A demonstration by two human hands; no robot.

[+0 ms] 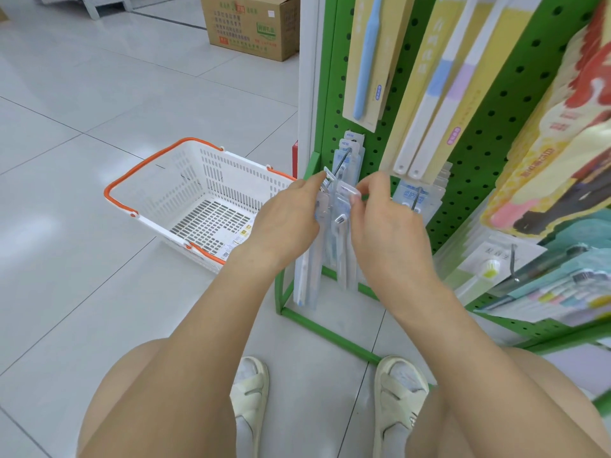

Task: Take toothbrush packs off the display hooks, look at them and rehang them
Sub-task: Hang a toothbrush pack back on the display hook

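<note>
Clear blue-white toothbrush packs (347,150) hang on a metal display hook (344,161) low on the green pegboard stand (486,137). My left hand (287,223) grips a bundle of such packs (309,276) that hangs down below it, its fingertips at the packs' tops near the hook's tip. My right hand (383,223) pinches the top tab of one pack (347,190) just in front of the hook. This pack hangs down between the two hands.
A white shopping basket (201,206) with orange handles stands on the tiled floor to the left. A cardboard box (254,24) sits further back. More packs hang on hooks to the right (416,196) and above (367,61). The stand's green base frame (327,332) lies near my feet.
</note>
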